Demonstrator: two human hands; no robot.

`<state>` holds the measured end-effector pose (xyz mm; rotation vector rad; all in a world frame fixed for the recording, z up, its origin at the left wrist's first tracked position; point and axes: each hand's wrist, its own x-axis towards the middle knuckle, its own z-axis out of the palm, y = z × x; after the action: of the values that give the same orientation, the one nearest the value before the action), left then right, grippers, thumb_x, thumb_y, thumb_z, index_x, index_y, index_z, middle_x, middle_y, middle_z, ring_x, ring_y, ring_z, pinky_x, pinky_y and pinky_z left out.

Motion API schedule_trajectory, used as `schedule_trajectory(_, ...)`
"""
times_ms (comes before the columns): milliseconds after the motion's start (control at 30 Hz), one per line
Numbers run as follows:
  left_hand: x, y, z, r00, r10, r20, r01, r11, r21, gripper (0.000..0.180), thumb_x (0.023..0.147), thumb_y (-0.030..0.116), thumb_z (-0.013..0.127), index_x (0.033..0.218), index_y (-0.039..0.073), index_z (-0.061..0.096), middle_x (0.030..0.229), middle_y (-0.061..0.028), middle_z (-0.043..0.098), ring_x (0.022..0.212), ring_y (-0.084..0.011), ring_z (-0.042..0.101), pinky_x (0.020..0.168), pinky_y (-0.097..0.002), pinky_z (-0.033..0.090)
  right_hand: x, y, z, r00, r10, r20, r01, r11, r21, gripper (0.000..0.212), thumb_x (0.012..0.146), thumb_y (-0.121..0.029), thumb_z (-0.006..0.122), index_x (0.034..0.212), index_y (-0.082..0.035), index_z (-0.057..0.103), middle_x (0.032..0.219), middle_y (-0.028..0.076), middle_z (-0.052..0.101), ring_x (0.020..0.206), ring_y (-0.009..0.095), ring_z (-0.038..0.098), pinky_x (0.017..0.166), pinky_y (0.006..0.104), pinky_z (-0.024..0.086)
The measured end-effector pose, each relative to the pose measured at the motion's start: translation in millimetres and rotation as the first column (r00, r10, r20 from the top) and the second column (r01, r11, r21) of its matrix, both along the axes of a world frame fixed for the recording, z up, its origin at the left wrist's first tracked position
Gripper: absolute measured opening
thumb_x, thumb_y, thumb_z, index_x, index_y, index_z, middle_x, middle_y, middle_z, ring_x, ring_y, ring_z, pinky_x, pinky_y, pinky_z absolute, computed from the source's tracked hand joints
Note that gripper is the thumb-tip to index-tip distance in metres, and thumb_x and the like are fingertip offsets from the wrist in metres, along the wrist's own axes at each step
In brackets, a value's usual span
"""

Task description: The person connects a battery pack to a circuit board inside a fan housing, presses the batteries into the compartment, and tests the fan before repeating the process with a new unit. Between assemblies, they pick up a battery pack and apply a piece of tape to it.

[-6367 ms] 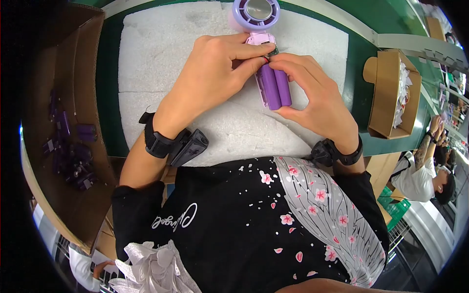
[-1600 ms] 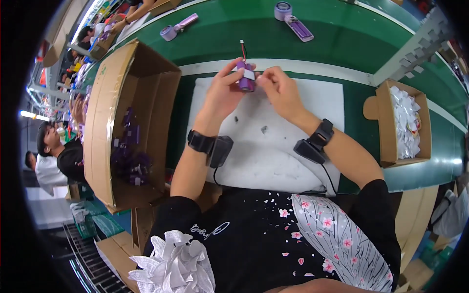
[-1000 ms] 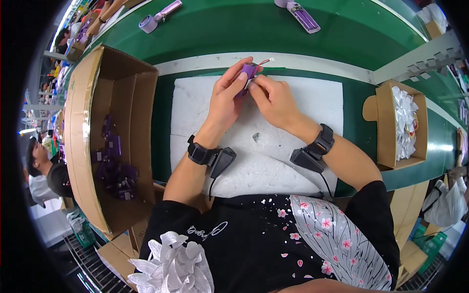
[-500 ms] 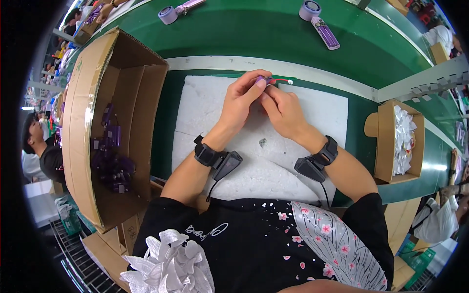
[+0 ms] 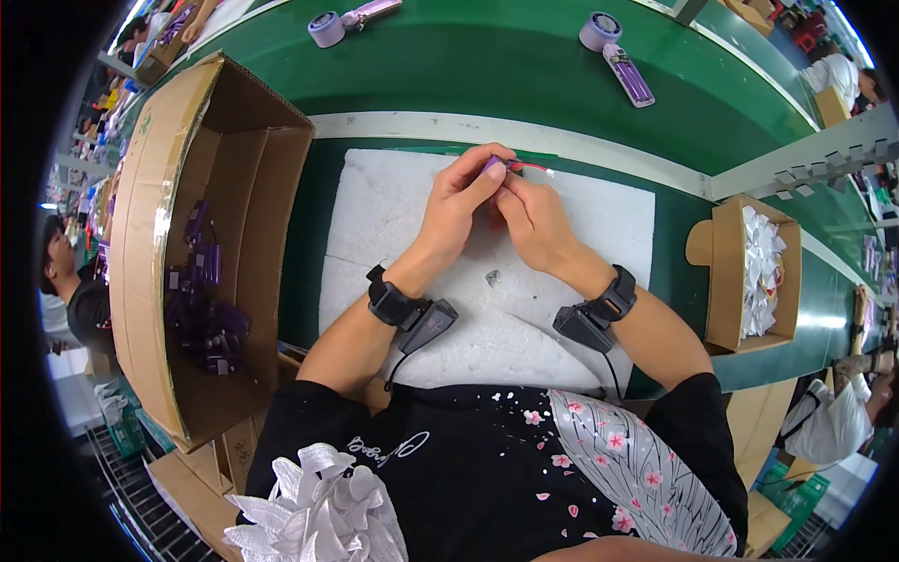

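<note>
Over the far part of a white foam sheet [image 5: 599, 244], both my hands meet around a small purple battery [image 5: 494, 164]. My left hand [image 5: 454, 201] is closed on it, thumb lying along its near side. The fingers of my right hand [image 5: 538, 223] are bent and pressed against the battery's near right side; they hide most of it. From its right end runs a thin red wire [image 5: 530, 167] with a small white plug [image 5: 551, 173] at the tip.
Left of the sheet, a large open carton [image 5: 145, 253] holds several purple batteries [image 5: 208, 264]. A smaller carton [image 5: 727, 295] on the right contains white packets [image 5: 763, 272]. Beyond the pale rail [image 5: 421, 124], purple handheld fans [image 5: 600, 33] lie on the green bench [image 5: 487, 56].
The whole view has shifted slightly. Both hands keep their grip on the battery, and the red wire with its plug now tilts a little more downward.
</note>
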<state>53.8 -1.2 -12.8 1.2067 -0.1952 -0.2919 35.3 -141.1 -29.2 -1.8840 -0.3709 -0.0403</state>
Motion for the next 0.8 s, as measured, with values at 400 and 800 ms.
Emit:
schedule_trajectory(400,2.8,2.3,4.5,0.987,-0.047,-0.153,0.026,0.991,-0.132,0.023,0.098,0.019,0.052,0.116,0.007,0.060,0.105,-0.0060,0.063,0.076,-0.0114,0.056,0.057,-0.0269,0.048,1.1,-0.4,-0.2,0.999,0.014,-0.030,-0.012,0.996,0.086,0.028,0.097,-0.019,0.042,0.082,0.001,0.055,0.066,0.009,0.059,0.058,0.016,0.056,0.054,0.0315,0.044)
schedule_trajectory(800,4.1,5.3,4.2,0.987,-0.057,-0.153,0.026,0.981,-0.194,0.028,0.098,0.019,0.049,0.120,0.004,0.055,0.114,-0.0128,0.062,0.104,-0.0190,0.057,0.093,-0.0314,0.045,0.0,-0.4,4.8,0.997,0.028,-0.077,-0.020,0.995,0.098,0.031,0.100,-0.024,0.044,0.082,-0.002,0.055,0.063,0.004,0.057,0.055,0.012,0.051,0.051,0.0280,0.040)
